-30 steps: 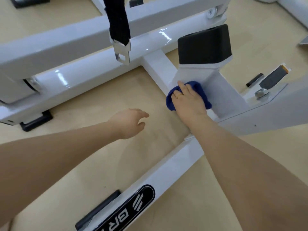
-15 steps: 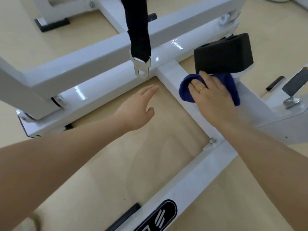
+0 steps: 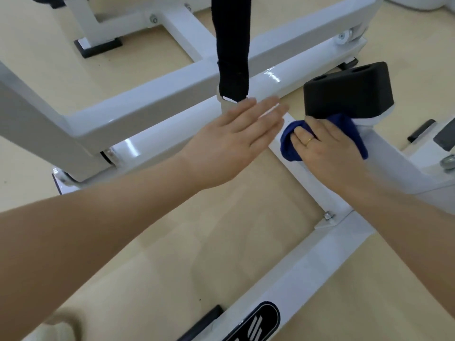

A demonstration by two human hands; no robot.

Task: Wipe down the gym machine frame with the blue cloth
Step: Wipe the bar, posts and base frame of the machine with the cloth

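The white gym machine frame (image 3: 157,99) spreads across the floor with several beams. My right hand (image 3: 327,148) lies on the bunched blue cloth (image 3: 289,146) and presses it against the upright white post just under a black rubber block (image 3: 347,89). Its fingers curl over the cloth, and a ring shows on one finger. My left hand (image 3: 236,141) reaches forward, flat with straight fingers, over the frame's lower beam, fingertips near a hanging black strap (image 3: 232,48). It holds nothing.
A metal buckle hangs at the strap's lower end, partly behind my left fingers. A bolt (image 3: 328,215) joins the cross beam to the near beam, which carries a black logo badge (image 3: 256,321). Black rubber feet (image 3: 101,46) sit on the beige floor. Another pedal part (image 3: 445,136) lies right.
My left hand has reached forward and up from the floor area to the beam by the strap, its fingers straightening. My right hand has slid the cloth up the post to the black block.
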